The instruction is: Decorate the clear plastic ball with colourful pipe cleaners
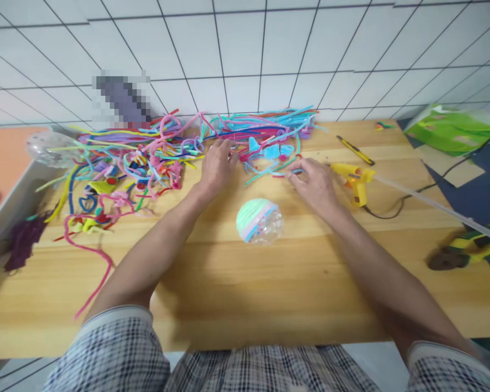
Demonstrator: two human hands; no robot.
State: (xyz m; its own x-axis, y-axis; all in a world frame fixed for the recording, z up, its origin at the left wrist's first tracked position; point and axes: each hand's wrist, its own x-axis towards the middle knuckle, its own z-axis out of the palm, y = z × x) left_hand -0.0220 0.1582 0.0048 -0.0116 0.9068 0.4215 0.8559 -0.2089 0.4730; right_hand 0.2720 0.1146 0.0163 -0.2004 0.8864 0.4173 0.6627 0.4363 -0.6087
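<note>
My left hand is at the near edge of the pipe cleaner pile, its fingers bent and slightly apart, with nothing visible between them. Just right of it lie light blue wound pipe cleaner shapes and small dark pink coils. My right hand has thumb and forefinger closed around the end of a light blue pipe cleaner at the right side of the pile. Between my forearms, a clear plastic ball rests on the table, its upper left part covered with pale green, pink and blue bands.
A yellow glue gun with a clear stick and black cord lies beside my right hand. Behind it is a yellow utility knife. Pliers sit at the right edge. Tangled pipe cleaners and another clear ball occupy the left.
</note>
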